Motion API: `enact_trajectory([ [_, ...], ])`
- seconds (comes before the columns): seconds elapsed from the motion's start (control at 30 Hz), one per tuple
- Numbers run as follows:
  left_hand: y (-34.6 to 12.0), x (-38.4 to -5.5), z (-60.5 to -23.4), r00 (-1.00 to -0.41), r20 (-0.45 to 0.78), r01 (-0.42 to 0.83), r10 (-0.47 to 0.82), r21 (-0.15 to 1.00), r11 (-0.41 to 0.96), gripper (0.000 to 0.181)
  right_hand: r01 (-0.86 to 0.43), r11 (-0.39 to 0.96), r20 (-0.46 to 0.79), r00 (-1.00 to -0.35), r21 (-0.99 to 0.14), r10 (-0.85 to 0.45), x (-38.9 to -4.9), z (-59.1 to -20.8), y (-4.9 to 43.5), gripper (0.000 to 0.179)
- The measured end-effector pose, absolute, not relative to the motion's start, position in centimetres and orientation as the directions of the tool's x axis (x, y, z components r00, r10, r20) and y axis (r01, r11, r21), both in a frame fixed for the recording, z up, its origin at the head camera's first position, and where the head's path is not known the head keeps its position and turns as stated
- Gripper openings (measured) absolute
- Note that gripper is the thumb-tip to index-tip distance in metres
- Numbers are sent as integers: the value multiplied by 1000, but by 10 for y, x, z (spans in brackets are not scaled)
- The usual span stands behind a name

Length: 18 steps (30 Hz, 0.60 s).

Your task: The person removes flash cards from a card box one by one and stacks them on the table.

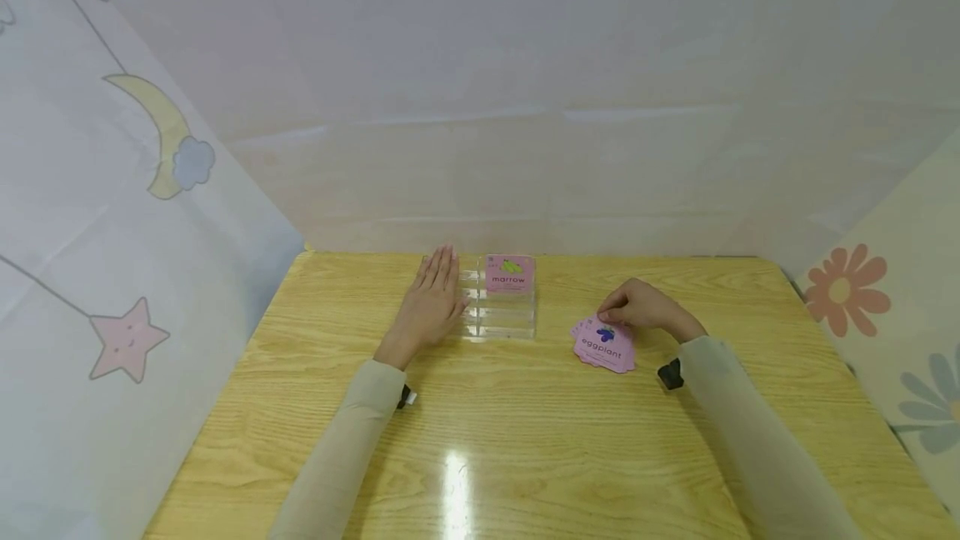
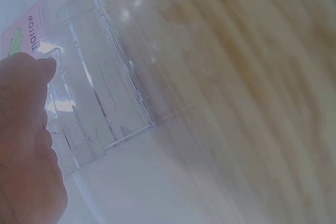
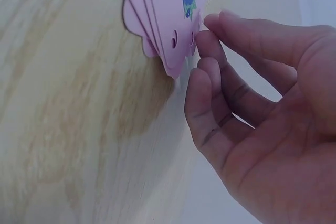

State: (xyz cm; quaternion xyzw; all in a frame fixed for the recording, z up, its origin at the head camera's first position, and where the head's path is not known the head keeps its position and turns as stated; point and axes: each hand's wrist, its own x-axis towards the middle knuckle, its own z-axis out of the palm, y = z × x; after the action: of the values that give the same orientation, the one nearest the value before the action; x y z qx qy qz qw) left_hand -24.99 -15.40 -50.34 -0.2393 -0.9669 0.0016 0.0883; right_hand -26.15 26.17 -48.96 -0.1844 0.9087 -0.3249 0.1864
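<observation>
My left hand [image 1: 429,307] lies flat with straight fingers over the left part of a clear plastic compartment tray [image 1: 507,332]. The left wrist view shows its thumb beside the tray's slotted dividers [image 2: 86,93]. A pink "marrow" card [image 1: 511,275] sits in the tray's top right compartment. To the right, my right hand [image 1: 641,307] pinches the top edge of a pink "eggplant" card [image 1: 603,347], which tops a fanned stack. In the right wrist view, thumb and curled fingers [image 3: 202,87] meet at the cards' punched edge [image 3: 170,51]. How many cards they grip cannot be seen.
Everything lies on a wood-grain table [image 1: 525,440]. A pale backdrop [image 1: 480,148] rises behind it, and printed panels stand at the left and right. A dark wrist device [image 1: 671,373] is by the right sleeve.
</observation>
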Motion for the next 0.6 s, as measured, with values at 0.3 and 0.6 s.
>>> enact_trajectory([
  [0.3, -154, -249, -502, -871, 168, 461, 461, -40, 886, 81, -169, 742, -220, -892, -649, -396, -257, -486, 259, 26],
  [0.6, -154, -249, -503, -869, 178, 462, 462, -43, 886, 81, -215, 713, -164, -891, -667, -422, -253, -478, 253, 31],
])
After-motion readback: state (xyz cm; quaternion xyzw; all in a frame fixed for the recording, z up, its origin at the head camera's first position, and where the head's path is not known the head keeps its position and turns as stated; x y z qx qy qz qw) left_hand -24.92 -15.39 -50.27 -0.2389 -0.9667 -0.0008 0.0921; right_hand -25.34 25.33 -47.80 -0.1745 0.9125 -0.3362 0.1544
